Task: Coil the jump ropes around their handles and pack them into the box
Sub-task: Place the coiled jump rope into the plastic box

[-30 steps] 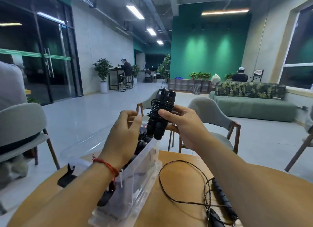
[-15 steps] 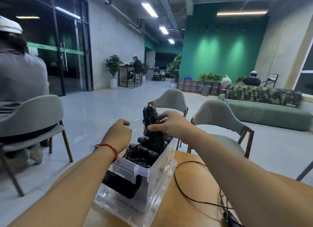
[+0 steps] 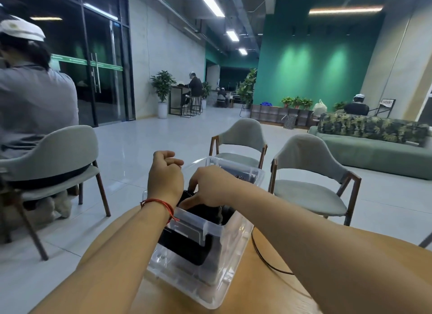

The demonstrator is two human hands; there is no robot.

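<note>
In the clear box [image 3: 203,221] on the wooden table [image 3: 257,295], several black coiled ropes [image 3: 187,247] already lie packed, filling most of the near end. The right hand [image 3: 210,187] reaches in over the long wall, fingers and thumb bent round one more coiled rope [image 3: 204,210], which sits low among the others. The left hand [image 3: 164,175] hovers just above the box's left rim with fingers curled inward; seen from behind, it cannot be told whether it holds anything.

Status, as judged: packing is well advanced but not complete. A loose black cord [image 3: 259,255] trails across the table just right of the box and passes under the right forearm, so at least one rope appears to remain uncoiled. Its handles are out of sight. No lid is visible.

Clearances: the box stands close to the table's far edge; whether it overhangs cannot be told. Pressing down hard on the far end is best avoided. The loose cord lies near the right forearm and could snag on withdrawal. Two empty chairs [image 3: 311,164] stand beyond the table, well apart from both hands, leaving open room above and behind the box.
</note>
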